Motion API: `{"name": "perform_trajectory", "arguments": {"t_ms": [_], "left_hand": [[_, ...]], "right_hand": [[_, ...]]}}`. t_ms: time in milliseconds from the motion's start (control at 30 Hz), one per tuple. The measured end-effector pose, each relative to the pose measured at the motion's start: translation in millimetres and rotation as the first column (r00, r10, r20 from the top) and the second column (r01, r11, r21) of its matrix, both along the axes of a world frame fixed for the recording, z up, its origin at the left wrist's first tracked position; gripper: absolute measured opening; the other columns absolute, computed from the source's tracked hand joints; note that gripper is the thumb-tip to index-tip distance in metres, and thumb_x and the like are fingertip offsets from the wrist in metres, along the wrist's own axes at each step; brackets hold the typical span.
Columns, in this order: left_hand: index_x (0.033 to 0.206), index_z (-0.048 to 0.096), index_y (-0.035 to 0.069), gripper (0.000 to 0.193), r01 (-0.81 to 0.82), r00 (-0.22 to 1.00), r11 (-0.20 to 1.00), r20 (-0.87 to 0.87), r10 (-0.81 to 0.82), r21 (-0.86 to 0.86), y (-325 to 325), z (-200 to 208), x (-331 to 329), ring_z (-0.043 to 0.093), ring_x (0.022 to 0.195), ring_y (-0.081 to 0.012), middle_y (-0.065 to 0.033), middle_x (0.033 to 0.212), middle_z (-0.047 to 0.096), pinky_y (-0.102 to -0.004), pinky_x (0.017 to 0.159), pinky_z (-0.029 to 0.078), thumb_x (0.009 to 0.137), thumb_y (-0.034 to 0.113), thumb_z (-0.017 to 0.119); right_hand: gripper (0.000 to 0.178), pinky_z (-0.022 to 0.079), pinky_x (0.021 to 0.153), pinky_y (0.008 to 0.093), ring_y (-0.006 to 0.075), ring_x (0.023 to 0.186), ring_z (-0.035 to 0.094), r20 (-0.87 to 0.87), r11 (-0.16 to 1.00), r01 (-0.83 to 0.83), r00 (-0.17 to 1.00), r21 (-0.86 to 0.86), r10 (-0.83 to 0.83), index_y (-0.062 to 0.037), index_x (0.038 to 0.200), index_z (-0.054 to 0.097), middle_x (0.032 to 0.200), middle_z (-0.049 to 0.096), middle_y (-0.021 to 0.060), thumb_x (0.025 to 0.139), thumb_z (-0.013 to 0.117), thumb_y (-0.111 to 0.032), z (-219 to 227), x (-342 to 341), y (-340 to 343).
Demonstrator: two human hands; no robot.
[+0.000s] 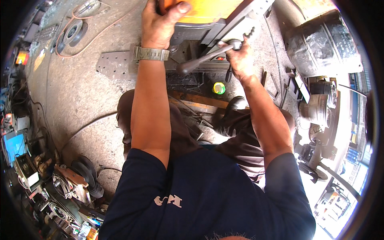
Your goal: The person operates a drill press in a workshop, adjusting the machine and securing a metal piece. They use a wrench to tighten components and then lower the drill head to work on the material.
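My left hand [160,30], with a watch [151,53] at its wrist, grips the side of a machine with an orange housing [208,10], which looks like a magnetic drill. Its thumb lies across the housing; the other fingers are partly cut off by the upper edge. My right hand [242,58] is closed around the hub end of the drill's feed lever [206,59], whose dark knob points left toward me. Beneath the machine lies a steel plate [114,65] with several drilled holes. What the drill bit touches is hidden.
A round green-and-yellow container [219,88] stands between my knees and the machine. A large dark drum [324,44] is at the right. Cable reels and tools [72,182] crowd the lower left. A hose [86,130] and a coil [74,33] lie on the concrete floor.
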State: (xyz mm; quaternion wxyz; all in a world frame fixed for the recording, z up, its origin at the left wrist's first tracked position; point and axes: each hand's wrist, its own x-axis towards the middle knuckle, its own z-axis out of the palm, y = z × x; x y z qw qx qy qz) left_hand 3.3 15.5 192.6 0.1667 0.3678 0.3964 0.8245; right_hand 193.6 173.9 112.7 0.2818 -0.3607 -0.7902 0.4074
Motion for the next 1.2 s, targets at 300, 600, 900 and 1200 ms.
{"name": "perform_trajectory", "arguments": {"t_ms": [300,600,900,1200], "left_hand": [[0.150,0.047,0.004,0.081,-0.050,0.866,0.960,0.490,-0.095,0.275,-26,-20,-29,0.054,0.136,-0.0277,-0.0103,0.150,0.055,-0.0433,0.115,0.043,0.102,0.068,0.042],[0.147,0.052,0.008,0.060,-0.159,0.887,0.955,0.460,0.026,0.251,-50,-14,-31,0.059,0.130,-0.0271,-0.0084,0.145,0.060,-0.0440,0.111,0.048,0.109,0.052,0.038],[0.141,0.055,0.010,0.065,-0.418,0.825,0.908,0.405,0.395,-0.035,-101,-4,-31,0.058,0.128,-0.0301,-0.0074,0.141,0.061,-0.0478,0.107,0.049,0.102,0.060,0.044],[0.145,0.052,0.011,0.067,-0.541,0.711,0.837,0.485,0.508,-0.083,-163,-11,-21,0.056,0.132,-0.0317,-0.0099,0.146,0.057,-0.0500,0.108,0.047,0.102,0.061,0.043]], "right_hand": [[0.085,0.053,0.097,0.0365,0.0234,0.103,0.066,-0.001,0.997,-0.060,0.998,-0.043,0.060,0.0051,0.140,0.041,0.112,0.071,0.0154,0.078,0.093,-0.022,32,-17,-52],[0.085,0.054,0.098,0.0361,0.0233,0.105,0.067,-0.074,0.988,-0.127,0.990,-0.084,0.121,0.0043,0.138,0.042,0.116,0.071,0.0156,0.075,0.095,-0.018,22,-36,-59],[0.084,0.052,0.098,0.0368,0.0243,0.108,0.066,-0.232,0.936,-0.351,0.913,-0.033,0.335,0.0044,0.140,0.041,0.118,0.070,0.0159,0.078,0.092,-0.021,-11,-75,-67],[0.094,0.054,0.095,0.0433,0.0402,0.110,0.069,0.016,0.868,-0.482,0.875,0.118,0.483,0.0073,0.139,0.043,0.113,0.072,0.0268,0.076,0.091,-0.044,-1,-105,-89]]}}
